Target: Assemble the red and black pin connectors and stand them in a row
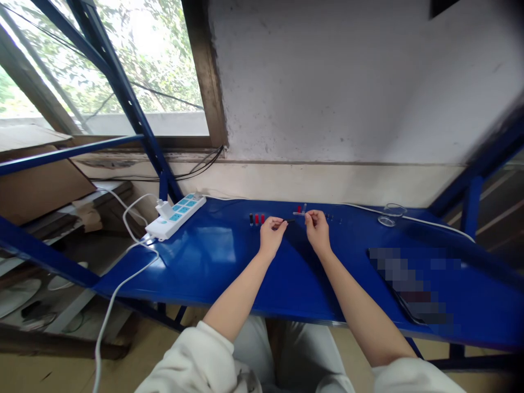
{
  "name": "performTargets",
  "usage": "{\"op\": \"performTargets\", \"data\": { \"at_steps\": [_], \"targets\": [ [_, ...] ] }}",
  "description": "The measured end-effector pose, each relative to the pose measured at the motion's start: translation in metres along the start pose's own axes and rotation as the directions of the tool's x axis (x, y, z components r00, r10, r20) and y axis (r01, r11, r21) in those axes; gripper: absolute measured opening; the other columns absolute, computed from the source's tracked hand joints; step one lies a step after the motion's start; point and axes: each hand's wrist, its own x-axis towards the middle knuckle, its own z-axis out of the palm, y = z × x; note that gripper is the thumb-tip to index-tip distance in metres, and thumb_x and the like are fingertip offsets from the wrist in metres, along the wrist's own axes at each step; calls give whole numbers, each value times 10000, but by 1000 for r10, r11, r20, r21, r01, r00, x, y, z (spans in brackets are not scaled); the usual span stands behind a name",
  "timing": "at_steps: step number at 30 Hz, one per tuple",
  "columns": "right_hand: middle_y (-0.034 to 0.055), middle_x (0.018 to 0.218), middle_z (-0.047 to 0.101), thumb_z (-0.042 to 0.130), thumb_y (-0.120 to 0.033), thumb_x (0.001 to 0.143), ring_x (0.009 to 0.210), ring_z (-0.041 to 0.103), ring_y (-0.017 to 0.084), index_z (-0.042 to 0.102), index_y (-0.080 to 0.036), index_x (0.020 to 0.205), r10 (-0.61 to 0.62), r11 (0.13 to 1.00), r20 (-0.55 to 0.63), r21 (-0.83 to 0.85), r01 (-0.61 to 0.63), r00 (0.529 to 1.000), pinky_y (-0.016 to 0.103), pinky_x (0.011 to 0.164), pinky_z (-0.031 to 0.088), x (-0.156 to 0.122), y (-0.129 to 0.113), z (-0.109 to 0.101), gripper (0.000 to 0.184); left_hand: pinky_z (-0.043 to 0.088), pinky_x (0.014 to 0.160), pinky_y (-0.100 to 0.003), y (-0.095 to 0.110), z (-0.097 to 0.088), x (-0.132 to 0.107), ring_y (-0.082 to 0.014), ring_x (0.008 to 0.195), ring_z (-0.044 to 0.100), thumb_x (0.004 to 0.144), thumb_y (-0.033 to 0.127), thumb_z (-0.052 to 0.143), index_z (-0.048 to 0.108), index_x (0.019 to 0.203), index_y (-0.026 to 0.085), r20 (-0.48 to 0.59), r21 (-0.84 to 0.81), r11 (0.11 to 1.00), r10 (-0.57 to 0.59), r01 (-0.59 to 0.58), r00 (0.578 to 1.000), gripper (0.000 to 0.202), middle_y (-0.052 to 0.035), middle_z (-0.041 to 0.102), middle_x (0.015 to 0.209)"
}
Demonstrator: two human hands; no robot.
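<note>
White sleeves [196, 355] fill the bottom edge of my view. My left hand [271, 233] pinches a black pin [289, 220] between thumb and forefinger. My right hand [317, 228] pinches a small pale part [304, 214]. Both pieces are held just above the blue tabletop [229, 262]. I judge them light, stiff and easy to drop, best gripped at their ends with the fingertips. Red and black plugs [256, 219] stand just beside the left hand. Farther right sits a clear round dish [387, 220]; I cannot tell what it holds. At left lies a white power strip [177, 215].
</note>
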Motion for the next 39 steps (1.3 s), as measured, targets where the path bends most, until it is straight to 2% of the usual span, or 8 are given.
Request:
{"op": "performTargets", "data": {
  "at_steps": [3,6,13,21,29,34,39],
  "targets": [
    [-22,591,474,452,-463,798,531,453,109,459,-196,816,48,985,48,162,-55,998,234,520,379,1,-1,1,267,446,508,-208,-1,-1,1,-109,637,557,695,346,607,558,818,141,-19,-22,999,-24,24,1000,244,-54,626,772],
    [-33,564,465,492,-464,776,502,432,98,467,-194,792,65,966,78,245,-83,995,228,497,358,2,-1,3,271,437,470,-195,-2,-1,1,-112,636,557,699,348,605,553,825,139,-12,-33,999,-40,39,999,250,-58,624,774],
    [-34,563,473,525,-429,770,500,424,88,488,-190,783,68,944,44,321,-78,997,222,498,349,3,2,1,242,433,419,-179,-2,-1,1,-127,664,563,702,342,599,548,850,141,-38,-30,998,-60,59,998,255,-59,611,782],
    [-34,557,466,511,-475,757,491,420,91,482,-197,781,87,947,50,306,-98,995,229,488,359,5,0,-1,280,424,406,-169,2,-2,0,-124,656,560,696,334,610,547,852,143,-49,-73,995,-67,63,997,255,-58,605,772],
    [-48,541,441,562,-477,705,457,386,80,481,-202,749,149,881,218,413,-230,965,236,468,336,8,0,-5,290,404,416,-173,7,-2,1,-104,598,552,680,322,624,548,841,140,27,-139,980,-136,139,990,255,-76,654,807],
    [-48,530,471,594,-473,684,464,412,80,475,-196,734,137,853,386,423,-307,912,228,473,333,5,-6,-4,306,402,464,-180,9,-2,0,-98,594,561,672,315,640,554,830,128,123,-164,979,-105,125,987,259,-76,661,765],
    [-47,549,500,597,-488,682,475,437,80,478,-193,747,144,848,434,410,-337,889,227,491,353,2,-7,-4,324,408,470,-183,8,-3,0,-106,609,569,668,315,644,559,831,132,157,-146,984,-81,104,984,259,-62,645,741]
  ]
}}
